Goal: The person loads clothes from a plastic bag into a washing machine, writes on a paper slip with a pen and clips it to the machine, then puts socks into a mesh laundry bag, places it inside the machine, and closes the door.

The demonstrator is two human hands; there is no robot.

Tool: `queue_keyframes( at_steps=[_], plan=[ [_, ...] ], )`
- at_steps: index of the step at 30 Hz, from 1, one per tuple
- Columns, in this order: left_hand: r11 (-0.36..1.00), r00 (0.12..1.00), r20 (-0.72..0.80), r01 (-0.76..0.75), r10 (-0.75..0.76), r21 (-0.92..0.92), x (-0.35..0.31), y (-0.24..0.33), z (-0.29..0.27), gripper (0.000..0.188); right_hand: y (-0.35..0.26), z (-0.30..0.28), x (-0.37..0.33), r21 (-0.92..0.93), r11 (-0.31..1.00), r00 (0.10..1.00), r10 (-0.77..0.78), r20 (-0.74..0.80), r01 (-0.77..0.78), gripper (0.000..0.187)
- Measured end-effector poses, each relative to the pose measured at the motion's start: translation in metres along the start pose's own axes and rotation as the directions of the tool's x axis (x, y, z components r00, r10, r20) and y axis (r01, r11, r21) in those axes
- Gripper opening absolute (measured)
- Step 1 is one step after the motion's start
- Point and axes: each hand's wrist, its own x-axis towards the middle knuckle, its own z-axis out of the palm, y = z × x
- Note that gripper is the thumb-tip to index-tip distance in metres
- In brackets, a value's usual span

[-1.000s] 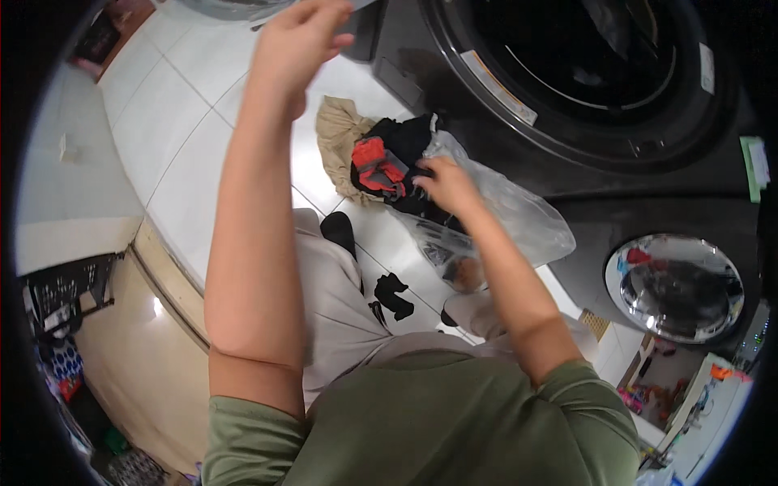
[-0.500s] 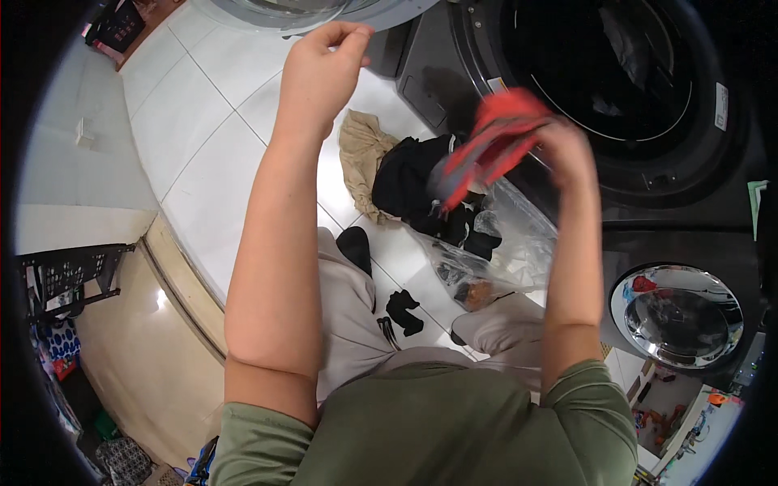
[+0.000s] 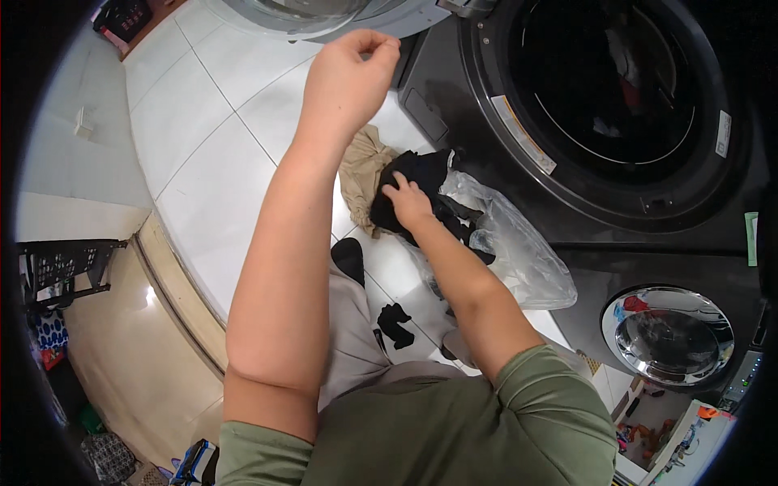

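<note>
My left hand (image 3: 350,79) is raised near the rim of the open round door, its fingers curled in toward the thumb, with nothing visible in them. Down at the floor, my right hand (image 3: 412,204) rests on a black garment (image 3: 417,168), thumb and fingers apart. A beige garment (image 3: 362,154) lies against the black one on its left. Beside them on the right is a clear plastic bag (image 3: 531,251), with more dark cloth at its mouth. A small black cloth piece (image 3: 395,326) lies alone on the tiles between my legs.
The dark front-loading machine (image 3: 442,89) stands at the right with its drum (image 3: 600,73) exposed. Its round glass door (image 3: 320,18) swings out at the top. Lower right is a second, chrome-ringed round door (image 3: 668,336). A black basket (image 3: 65,271) sits at left.
My right hand has let go of the red and grey cloth and moved down left onto the black garment. Some red now shows inside the drum. My left hand shifted slightly right.
</note>
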Motion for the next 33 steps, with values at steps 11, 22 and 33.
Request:
queue_keyframes(
  at_steps=[11, 22, 33],
  plan=[
    [0.982, 0.953, 0.302, -0.079, 0.024, 0.169, -0.014, 0.014, 0.004, 0.042, 0.040, -0.280, -0.028, 0.412, 0.909, 0.739, 0.238, -0.630, 0.058, 0.017],
    [0.973, 0.926, 0.304, -0.229, 0.223, -0.016, -0.019, 0.009, 0.052, 0.057, -0.054, -0.473, -0.059, 0.513, 0.812, 0.789, 0.110, -0.605, 0.279, 0.021],
    [0.970, 0.909, -0.343, -0.203, 0.238, 0.135, -0.001, 0.017, -0.001, 0.030, 0.075, -0.417, -0.060, -0.050, 0.995, 0.416, -0.009, -0.909, -0.087, 0.025]
  ],
)
